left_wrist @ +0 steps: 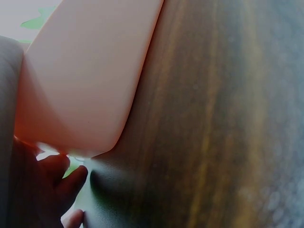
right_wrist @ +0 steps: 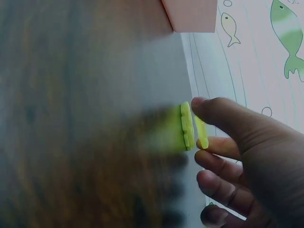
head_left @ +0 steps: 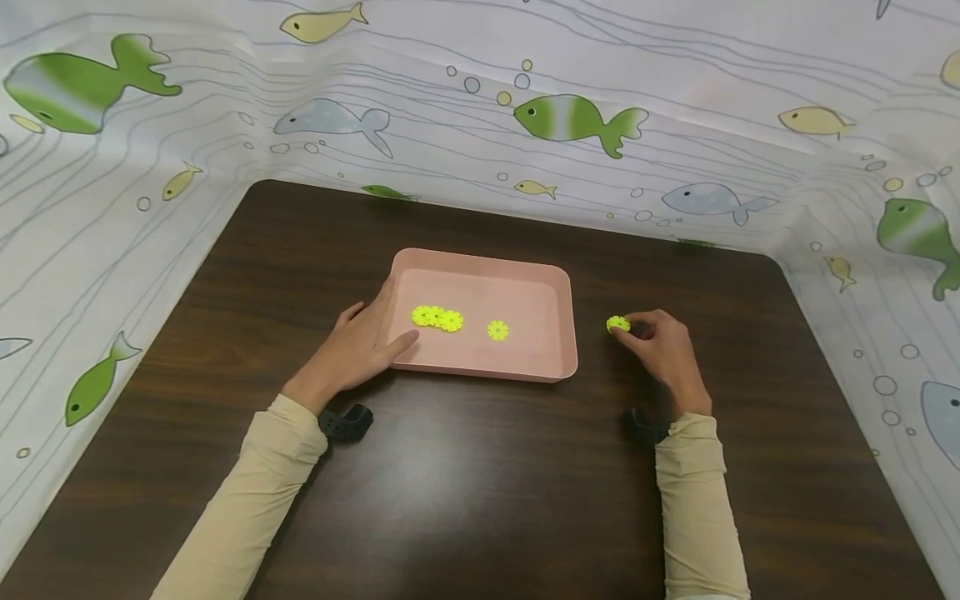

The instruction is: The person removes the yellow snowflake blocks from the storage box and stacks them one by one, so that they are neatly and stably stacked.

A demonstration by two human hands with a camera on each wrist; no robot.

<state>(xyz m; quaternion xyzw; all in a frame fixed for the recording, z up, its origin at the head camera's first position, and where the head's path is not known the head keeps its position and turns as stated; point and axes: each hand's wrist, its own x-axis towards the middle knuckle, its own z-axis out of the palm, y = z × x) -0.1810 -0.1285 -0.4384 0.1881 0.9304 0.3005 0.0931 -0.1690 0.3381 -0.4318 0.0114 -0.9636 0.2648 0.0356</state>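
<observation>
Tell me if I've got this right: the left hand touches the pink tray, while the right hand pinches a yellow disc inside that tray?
Not quite: the right hand pinches the yellow disc outside the pink tray, off to its right, as the head view shows. The left hand does touch the tray.

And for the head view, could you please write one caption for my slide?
Left hand touching a pink tray of yellow discs while the right hand pinches another disc outside it.
</observation>
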